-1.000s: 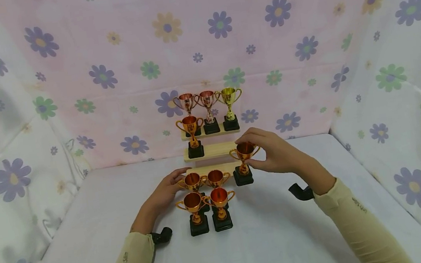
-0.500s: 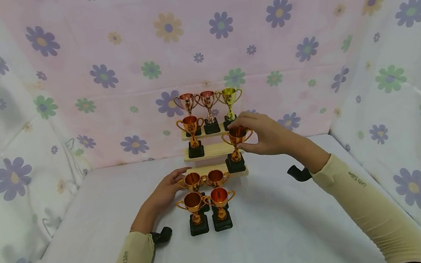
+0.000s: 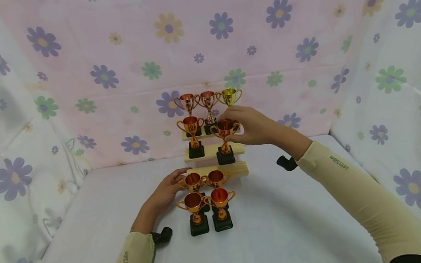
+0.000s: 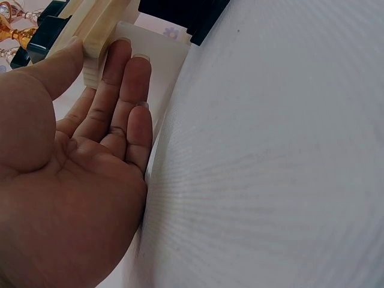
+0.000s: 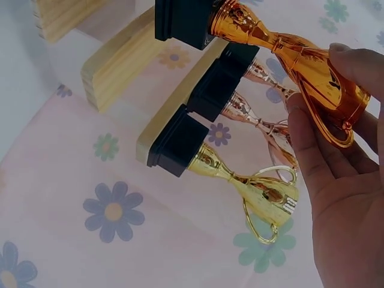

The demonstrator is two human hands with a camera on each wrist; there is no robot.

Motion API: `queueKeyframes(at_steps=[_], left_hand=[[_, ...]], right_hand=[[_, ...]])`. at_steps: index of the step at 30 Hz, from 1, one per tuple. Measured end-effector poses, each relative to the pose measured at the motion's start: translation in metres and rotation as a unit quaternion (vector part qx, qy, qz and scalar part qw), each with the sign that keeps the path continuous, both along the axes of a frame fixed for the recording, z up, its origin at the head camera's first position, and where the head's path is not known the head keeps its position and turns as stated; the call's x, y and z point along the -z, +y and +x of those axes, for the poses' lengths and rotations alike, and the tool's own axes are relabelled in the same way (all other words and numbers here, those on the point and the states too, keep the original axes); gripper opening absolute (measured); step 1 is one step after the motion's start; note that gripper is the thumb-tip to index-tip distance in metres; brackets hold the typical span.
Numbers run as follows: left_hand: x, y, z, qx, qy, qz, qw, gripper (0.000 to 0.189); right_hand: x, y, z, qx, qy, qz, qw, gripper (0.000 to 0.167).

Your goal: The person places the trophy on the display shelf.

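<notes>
My right hand [image 3: 251, 126] grips an orange-gold trophy cup [image 3: 225, 148] near its rim, thumb on the front side and fingers behind. In the right wrist view, this trophy cup [image 5: 288, 54] has a black square base, which overlaps the middle step in the head view. My left hand [image 3: 165, 190] is at the left end of the bottom step of a pale wooden three-step stand [image 3: 235, 169]. Seen from the left wrist, the thumb and fingers pinch the end of that wooden step [image 4: 101, 30]. One orange-gold trophy [image 3: 195, 148] stands at the middle step's left.
On the top step are two rose-coloured trophies [image 3: 208, 103] and a yellow-gold trophy [image 5: 264, 195]. Several orange-gold trophies [image 3: 222, 222] stand in two rows on the white tabletop [image 3: 286, 232], before the stand. A flowered cloth [image 3: 124, 41] hangs behind and at both sides.
My right hand has lifted the orange-gold trophy from beside the bottom step, up and to the left, to the middle step. My left hand has stayed put.
</notes>
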State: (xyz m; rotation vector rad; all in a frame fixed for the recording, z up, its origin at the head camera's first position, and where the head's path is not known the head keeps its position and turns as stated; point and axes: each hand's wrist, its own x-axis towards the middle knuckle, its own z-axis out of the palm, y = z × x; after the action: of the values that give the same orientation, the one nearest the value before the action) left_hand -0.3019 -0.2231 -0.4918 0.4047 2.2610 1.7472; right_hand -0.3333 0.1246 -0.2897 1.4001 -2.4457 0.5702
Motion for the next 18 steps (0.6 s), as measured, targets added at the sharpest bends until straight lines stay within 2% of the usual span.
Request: queueKeyframes(at_steps=[10,18], left_hand=[[0.0,0.0,0.0,0.0,0.004,-0.006,1.0,0.055],[-0.001,0.0,0.001,-0.001,0.001,-0.003,1.0,0.055]], right_hand=[[-0.006,-0.017,-0.016,0.04,-0.019,0.029,0.9986,0.054],[-0.003,-0.024,-0.027,0.06,-0.037,0.033,0.997,0.053]])
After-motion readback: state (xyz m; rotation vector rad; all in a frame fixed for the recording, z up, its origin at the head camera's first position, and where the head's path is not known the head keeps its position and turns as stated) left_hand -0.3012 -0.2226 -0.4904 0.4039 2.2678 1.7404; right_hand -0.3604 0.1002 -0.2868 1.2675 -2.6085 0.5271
